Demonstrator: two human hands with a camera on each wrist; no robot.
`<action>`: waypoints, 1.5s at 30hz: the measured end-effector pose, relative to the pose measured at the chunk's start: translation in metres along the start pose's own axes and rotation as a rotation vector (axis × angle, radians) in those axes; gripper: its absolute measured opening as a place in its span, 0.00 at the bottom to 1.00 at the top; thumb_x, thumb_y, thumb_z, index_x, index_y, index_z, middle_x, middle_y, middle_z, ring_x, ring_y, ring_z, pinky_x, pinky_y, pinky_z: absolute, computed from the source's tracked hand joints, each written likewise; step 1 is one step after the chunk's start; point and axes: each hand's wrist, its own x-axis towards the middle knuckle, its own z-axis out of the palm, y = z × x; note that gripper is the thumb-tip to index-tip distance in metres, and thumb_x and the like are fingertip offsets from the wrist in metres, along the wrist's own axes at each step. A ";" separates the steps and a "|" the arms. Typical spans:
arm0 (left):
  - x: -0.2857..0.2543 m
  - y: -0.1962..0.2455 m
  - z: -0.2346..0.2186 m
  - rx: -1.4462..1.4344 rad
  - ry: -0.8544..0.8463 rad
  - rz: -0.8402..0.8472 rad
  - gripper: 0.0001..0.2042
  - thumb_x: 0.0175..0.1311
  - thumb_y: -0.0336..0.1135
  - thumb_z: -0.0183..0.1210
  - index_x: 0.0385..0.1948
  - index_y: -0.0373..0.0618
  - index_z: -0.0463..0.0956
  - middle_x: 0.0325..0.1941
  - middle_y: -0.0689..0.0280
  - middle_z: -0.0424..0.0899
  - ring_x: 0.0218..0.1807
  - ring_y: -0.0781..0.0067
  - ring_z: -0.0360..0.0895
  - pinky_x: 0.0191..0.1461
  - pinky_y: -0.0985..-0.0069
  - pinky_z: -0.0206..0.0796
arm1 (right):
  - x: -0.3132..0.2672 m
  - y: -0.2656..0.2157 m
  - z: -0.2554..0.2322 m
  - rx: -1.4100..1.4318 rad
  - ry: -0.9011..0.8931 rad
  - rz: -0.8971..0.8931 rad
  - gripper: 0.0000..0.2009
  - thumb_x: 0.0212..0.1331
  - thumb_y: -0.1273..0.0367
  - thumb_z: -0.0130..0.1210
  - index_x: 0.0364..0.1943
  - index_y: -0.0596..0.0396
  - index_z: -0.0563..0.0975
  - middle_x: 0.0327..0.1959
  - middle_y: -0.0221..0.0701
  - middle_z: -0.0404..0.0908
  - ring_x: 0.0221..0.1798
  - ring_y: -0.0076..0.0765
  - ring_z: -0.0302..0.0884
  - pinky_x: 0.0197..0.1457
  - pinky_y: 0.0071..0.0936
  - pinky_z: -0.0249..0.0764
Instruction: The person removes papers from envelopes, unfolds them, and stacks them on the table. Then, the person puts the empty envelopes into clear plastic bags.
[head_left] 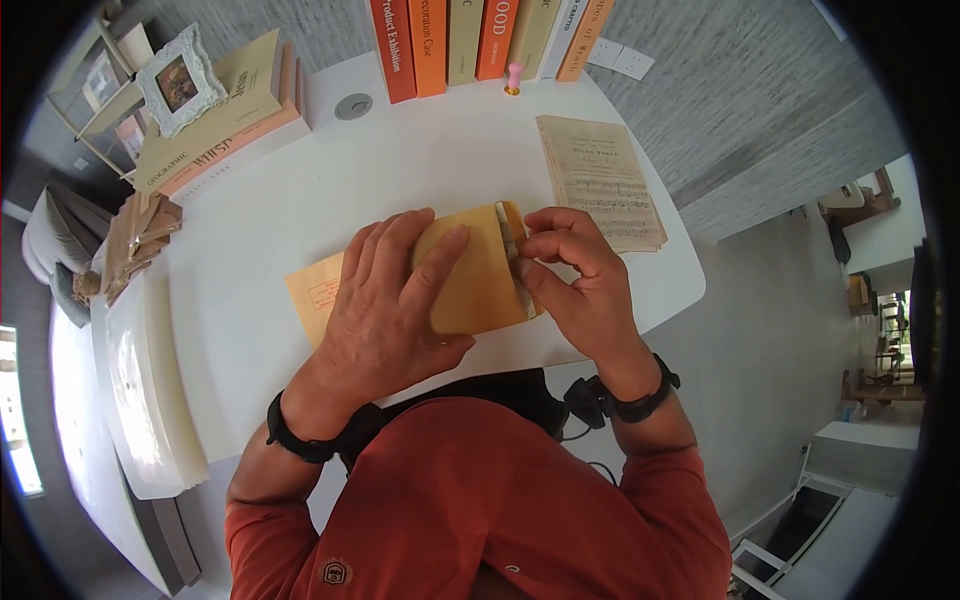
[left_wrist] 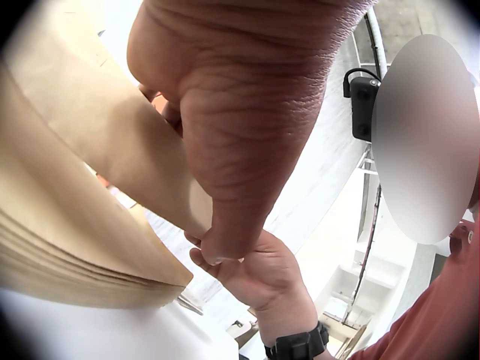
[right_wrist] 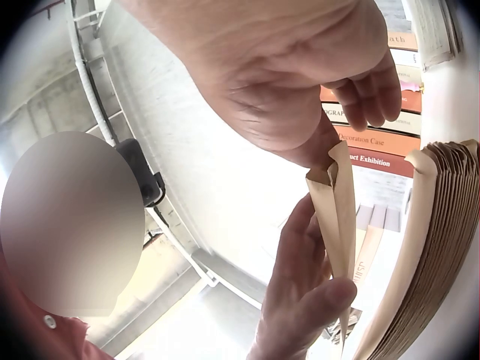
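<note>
A tan paper envelope [head_left: 470, 285] is held over the desk, its mouth facing right. My left hand [head_left: 370, 310] grips it, fingers spread over its upper face and thumb along the near edge. In the right wrist view the left hand [right_wrist: 300, 300] holds the envelope [right_wrist: 337, 214] edge-on, with its mouth gaping. A printed sheet [head_left: 507, 240] shows at the mouth, mostly hidden inside. My right hand [head_left: 585, 285] pinches there with thumb and forefinger. Below lies a stack of envelopes [right_wrist: 439, 225], the top one with a red printed box [head_left: 323, 292].
Old sheet music [head_left: 605, 190] lies at the right of the white desk [head_left: 440, 150]. Upright books [head_left: 490, 40] and a pink-handled stamp [head_left: 514, 78] stand at the back. Left are stacked books [head_left: 225, 120] with a picture frame [head_left: 180, 82], brown paper packets [head_left: 140, 240] and clear sleeves [head_left: 145, 380].
</note>
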 end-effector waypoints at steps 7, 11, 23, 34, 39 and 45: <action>-0.001 -0.003 0.000 -0.013 0.001 0.010 0.51 0.28 0.32 0.79 0.67 0.47 0.65 0.64 0.49 0.67 0.62 0.41 0.69 0.64 0.51 0.65 | 0.003 -0.006 0.007 0.085 -0.033 0.128 0.07 0.58 0.74 0.63 0.40 0.61 0.85 0.53 0.36 0.78 0.47 0.31 0.81 0.51 0.27 0.77; 0.000 -0.004 0.000 -0.008 0.003 0.006 0.50 0.29 0.32 0.79 0.66 0.47 0.66 0.64 0.49 0.67 0.62 0.41 0.69 0.64 0.51 0.65 | 0.005 0.000 0.011 0.137 -0.045 0.152 0.07 0.59 0.75 0.63 0.41 0.61 0.85 0.54 0.36 0.78 0.46 0.30 0.81 0.50 0.26 0.78; -0.005 -0.075 -0.060 0.239 -0.101 -0.208 0.45 0.38 0.38 0.75 0.67 0.45 0.66 0.67 0.51 0.67 0.68 0.45 0.65 0.72 0.55 0.59 | 0.017 0.052 -0.093 -0.326 0.215 0.001 0.07 0.65 0.72 0.61 0.44 0.59 0.80 0.52 0.32 0.78 0.49 0.26 0.77 0.46 0.25 0.77; -0.023 -0.132 -0.066 0.445 -0.230 -0.365 0.43 0.46 0.43 0.74 0.69 0.46 0.65 0.72 0.49 0.63 0.73 0.44 0.61 0.76 0.54 0.54 | 0.043 0.123 -0.154 -0.786 0.266 0.578 0.46 0.50 0.40 0.67 0.61 0.70 0.74 0.59 0.54 0.78 0.61 0.48 0.79 0.62 0.36 0.74; -0.039 -0.093 -0.060 0.273 -0.100 -0.225 0.32 0.51 0.38 0.71 0.60 0.41 0.73 0.64 0.50 0.73 0.66 0.44 0.69 0.69 0.53 0.59 | 0.059 0.088 -0.137 -0.778 0.138 0.723 0.51 0.46 0.35 0.66 0.63 0.68 0.72 0.50 0.50 0.84 0.51 0.44 0.85 0.56 0.34 0.79; -0.056 -0.045 -0.053 0.070 0.050 -0.163 0.22 0.52 0.32 0.69 0.51 0.39 0.78 0.51 0.55 0.82 0.52 0.48 0.77 0.61 0.56 0.67 | 0.059 0.133 -0.154 -0.321 0.181 0.615 0.16 0.55 0.64 0.70 0.43 0.60 0.81 0.36 0.36 0.85 0.38 0.30 0.83 0.43 0.27 0.78</action>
